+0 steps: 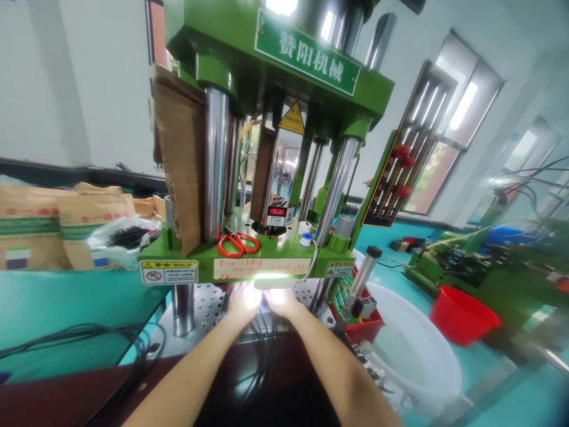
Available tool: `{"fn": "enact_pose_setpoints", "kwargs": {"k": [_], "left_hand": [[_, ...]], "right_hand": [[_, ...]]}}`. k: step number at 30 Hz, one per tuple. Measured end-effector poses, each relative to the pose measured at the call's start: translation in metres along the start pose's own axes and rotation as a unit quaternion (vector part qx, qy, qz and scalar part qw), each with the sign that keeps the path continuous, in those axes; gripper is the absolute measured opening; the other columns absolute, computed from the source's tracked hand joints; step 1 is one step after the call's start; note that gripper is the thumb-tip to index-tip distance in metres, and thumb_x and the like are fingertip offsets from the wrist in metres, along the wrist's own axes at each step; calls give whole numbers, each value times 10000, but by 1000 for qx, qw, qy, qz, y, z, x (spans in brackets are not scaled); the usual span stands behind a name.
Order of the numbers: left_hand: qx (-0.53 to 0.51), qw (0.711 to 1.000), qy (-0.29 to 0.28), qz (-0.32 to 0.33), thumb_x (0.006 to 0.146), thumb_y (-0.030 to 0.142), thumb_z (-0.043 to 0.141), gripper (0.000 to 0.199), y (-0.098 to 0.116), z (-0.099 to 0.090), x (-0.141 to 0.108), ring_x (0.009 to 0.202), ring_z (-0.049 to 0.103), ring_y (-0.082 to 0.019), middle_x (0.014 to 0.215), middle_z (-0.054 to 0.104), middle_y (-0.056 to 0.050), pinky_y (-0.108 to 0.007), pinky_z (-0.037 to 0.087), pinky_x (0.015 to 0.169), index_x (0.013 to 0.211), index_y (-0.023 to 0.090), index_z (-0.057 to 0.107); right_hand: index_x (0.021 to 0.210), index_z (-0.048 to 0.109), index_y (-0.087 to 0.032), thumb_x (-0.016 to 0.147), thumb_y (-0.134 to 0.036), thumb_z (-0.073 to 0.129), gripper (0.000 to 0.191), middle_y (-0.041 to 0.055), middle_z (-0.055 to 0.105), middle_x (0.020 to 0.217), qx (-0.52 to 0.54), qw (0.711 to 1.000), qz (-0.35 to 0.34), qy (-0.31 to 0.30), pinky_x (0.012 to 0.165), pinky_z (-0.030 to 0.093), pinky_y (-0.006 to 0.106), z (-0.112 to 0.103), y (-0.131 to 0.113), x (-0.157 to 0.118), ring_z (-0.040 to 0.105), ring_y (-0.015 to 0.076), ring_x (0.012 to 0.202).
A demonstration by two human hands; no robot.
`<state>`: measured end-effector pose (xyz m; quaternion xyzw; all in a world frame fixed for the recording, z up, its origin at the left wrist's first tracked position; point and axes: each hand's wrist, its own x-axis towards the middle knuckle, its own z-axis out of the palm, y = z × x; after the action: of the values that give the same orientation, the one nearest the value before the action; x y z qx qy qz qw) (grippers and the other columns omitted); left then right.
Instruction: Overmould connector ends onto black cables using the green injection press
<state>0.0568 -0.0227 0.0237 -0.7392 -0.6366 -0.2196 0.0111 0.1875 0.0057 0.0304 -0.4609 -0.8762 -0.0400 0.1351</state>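
Both my arms reach forward under the green press (178,255). My left hand (244,299) and my right hand (281,300) are side by side below its front plate, over the metal bed (207,305). A bright lamp (272,280) washes out the hands, and their fingers are hidden or too bright to make out. Thin dark cables (262,341) run from beneath the hands toward me across a dark shiny surface. Whether either hand grips them cannot be seen. Red-handled scissors (239,244) lie on the ledge above, near a spool with a blue rim (306,239).
Steel columns (217,166) and a cardboard sheet (180,160) stand at the press. To the right are a red crate (367,326), a white tub (427,362) and a red bucket (464,317). Paper sacks (95,222) and black cables (89,332) lie at left.
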Motion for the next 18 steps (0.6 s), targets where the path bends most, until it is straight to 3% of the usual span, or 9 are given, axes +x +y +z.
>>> {"fn": "enact_pose_setpoints", "kwargs": {"k": [3,6,11,18], "left_hand": [[-12,998,-25,56,817,317,375,313,-17,-3,-1,1089,457,-264,1099,593,-108,-395,282,960,953,186,624],[-27,996,-40,80,817,406,361,390,-30,-1,1,1101,456,-245,1154,566,-106,-378,284,967,1064,192,574],[-53,991,-66,99,826,479,276,482,-37,4,9,1058,496,-234,1165,567,-81,-358,353,905,1165,224,505],[-53,992,-79,78,818,479,274,490,-40,11,15,1043,501,-254,1084,605,-112,-398,330,922,1054,178,582]], "right_hand": [[1090,553,-175,852,-360,361,357,91,612,1068,0,999,-21,-26,856,391,336,-2,7,-4,557,203,930],[1137,523,-178,850,-400,342,406,85,605,1091,4,998,-27,-51,874,381,351,-2,12,-3,545,208,961],[1069,565,-173,852,-405,305,410,89,602,1095,14,996,-21,-85,875,380,366,4,13,2,539,215,975],[1020,587,-212,873,-373,266,388,54,627,1046,26,995,4,-99,830,389,325,6,9,10,548,195,942]]}}
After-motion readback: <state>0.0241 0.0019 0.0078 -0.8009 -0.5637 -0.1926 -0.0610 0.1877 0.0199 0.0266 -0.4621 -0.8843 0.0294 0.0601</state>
